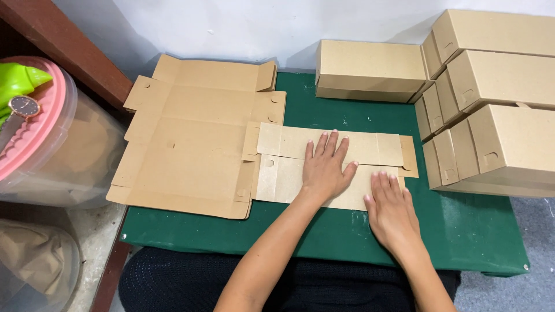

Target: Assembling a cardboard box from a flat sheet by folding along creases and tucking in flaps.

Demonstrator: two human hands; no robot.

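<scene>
Looking down from the head camera: left hand [325,167] and right hand [391,209] press flat, fingers spread, gripping nothing, on a partly folded cardboard blank [289,159] near the green table's [474,231] front edge; uneven pressure could skew the crease, judging by its loose flaps

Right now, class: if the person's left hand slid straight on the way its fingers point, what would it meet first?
The left hand lies flat on the folded cardboard blank, fingers pointing away and slightly right. Past the blank's far edge comes bare green mat, then probably the closed cardboard box by the wall.
</scene>
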